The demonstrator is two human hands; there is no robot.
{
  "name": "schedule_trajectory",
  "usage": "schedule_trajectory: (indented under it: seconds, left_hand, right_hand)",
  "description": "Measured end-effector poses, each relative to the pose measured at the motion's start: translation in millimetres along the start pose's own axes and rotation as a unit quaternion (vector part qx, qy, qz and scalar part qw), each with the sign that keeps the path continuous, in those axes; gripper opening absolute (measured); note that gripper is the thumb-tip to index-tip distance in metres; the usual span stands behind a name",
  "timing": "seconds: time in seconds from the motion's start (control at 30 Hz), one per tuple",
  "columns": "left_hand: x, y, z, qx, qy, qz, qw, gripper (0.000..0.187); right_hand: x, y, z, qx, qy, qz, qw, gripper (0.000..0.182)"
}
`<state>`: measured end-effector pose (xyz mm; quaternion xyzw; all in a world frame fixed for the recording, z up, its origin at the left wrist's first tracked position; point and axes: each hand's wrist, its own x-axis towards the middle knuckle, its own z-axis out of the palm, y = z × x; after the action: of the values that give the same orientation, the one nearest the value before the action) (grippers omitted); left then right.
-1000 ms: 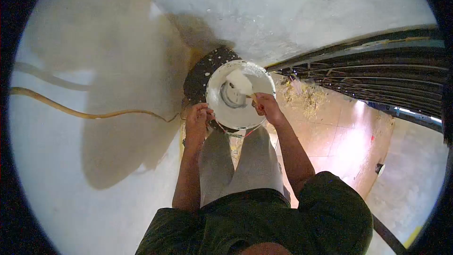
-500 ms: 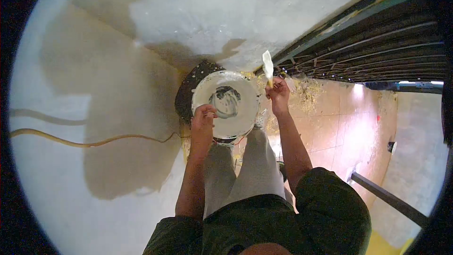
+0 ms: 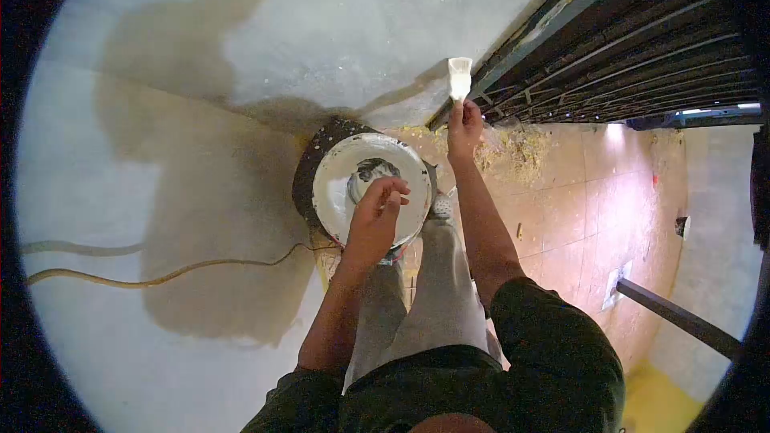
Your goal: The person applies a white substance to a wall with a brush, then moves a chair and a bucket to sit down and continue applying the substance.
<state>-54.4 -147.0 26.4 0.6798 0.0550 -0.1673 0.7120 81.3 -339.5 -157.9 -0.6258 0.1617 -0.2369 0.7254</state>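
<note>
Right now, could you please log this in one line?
right hand: grips white-ended tool, in front of wall | left hand: loosely curled, over bucket

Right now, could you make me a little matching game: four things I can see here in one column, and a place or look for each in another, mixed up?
1. tool
2. left hand
3. bucket
4. cord

A. round, whitish inside
B. long, wavy, yellowish brown
C. held up in the right hand
D. seen over the bucket

Pairs: 1-C, 2-D, 3-A, 4-B
</note>
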Motion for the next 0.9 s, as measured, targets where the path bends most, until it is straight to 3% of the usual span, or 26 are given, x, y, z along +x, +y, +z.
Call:
schedule_trajectory:
  seconds: [0.03,0.1,0.13,0.2,0.23,0.33,0.37,0.43,0.57,0.67,0.77,0.83,0.9]
  left_hand:
    - [2,-1,2,0.002,0.0,-0.001,1.0,0.017]
    - [4,-3,6,-0.008,-0.013,-0.015,1.0,0.018]
    - [6,-5,8,-0.007,-0.013,-0.016,1.0,0.018]
    - [9,-7,11,-0.005,-0.025,-0.021,0.999,0.018]
    - [10,-6,13,-0.003,-0.025,-0.021,0.999,0.018]
    - [11,-2,19,0.003,-0.029,-0.05,0.998,0.019]
    - [12,-2,21,0.009,-0.028,-0.056,0.998,0.019]
    - [14,-2,23,0.014,-0.028,-0.06,0.998,0.019]
    - [20,9,28,0.019,-0.032,-0.065,0.997,0.019]
    - [23,13,31,0.016,-0.028,-0.075,0.997,0.019]
    - [27,9,31,0.005,-0.025,-0.06,0.998,0.02]
    - [30,9,32,-0.001,-0.026,-0.05,0.998,0.02]
    - [31,11,35,-0.012,-0.013,-0.071,0.997,0.019]
  right_hand:
    - [6,8,-3,0.001,0.001,0.002,1.0,0.019]
    - [12,30,-11,0.004,-0.09,0.131,0.987,0.023]
    - [10,40,-14,0.004,-0.089,0.132,0.987,0.023]
    - [6,57,-22,-0.048,-0.032,0.284,0.957,0.027]
    - [5,65,-27,-0.046,-0.031,0.284,0.957,0.027]
    - [8,62,-38,-0.091,-0.066,0.423,0.899,0.026]
    - [13,47,-37,-0.09,-0.064,0.423,0.899,0.026]
    - [22,-9,-23,-0.101,-0.113,0.336,0.93,0.027]
    - [30,-140,1,-0.131,-0.104,0.256,0.952,0.028]
    - [21,-192,5,-0.091,-0.127,0.186,0.97,0.029]
    - [12,-187,2,-0.029,-0.103,0.155,0.982,0.029]
    - [16,-145,1,-0.018,-0.096,0.129,0.987,0.03]
    - [29,-84,1,-0.111,-0.08,0.04,0.99,0.045]
